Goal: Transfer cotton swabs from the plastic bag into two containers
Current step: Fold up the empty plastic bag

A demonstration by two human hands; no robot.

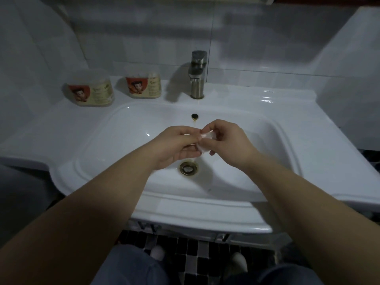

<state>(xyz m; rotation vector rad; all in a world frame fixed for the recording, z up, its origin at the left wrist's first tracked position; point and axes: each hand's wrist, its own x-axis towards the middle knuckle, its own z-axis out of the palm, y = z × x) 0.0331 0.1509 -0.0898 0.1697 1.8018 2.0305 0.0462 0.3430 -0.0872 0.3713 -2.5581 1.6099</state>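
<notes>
Left hand (176, 148), right hand (229, 140) pinching bag (206, 138), containers (90, 91)

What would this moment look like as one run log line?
left hand, right hand: both pinching plastic bag over sink | left container, right container: standing left of faucet

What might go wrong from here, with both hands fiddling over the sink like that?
1. The left hand and right hand pinch the small plastic bag directly above the sink basin, near the drain; anything that slips out would likely land there.
2. The left container and right container stand at the back of the counter, apart from the hands, so swabs may drop on the way across.
</notes>
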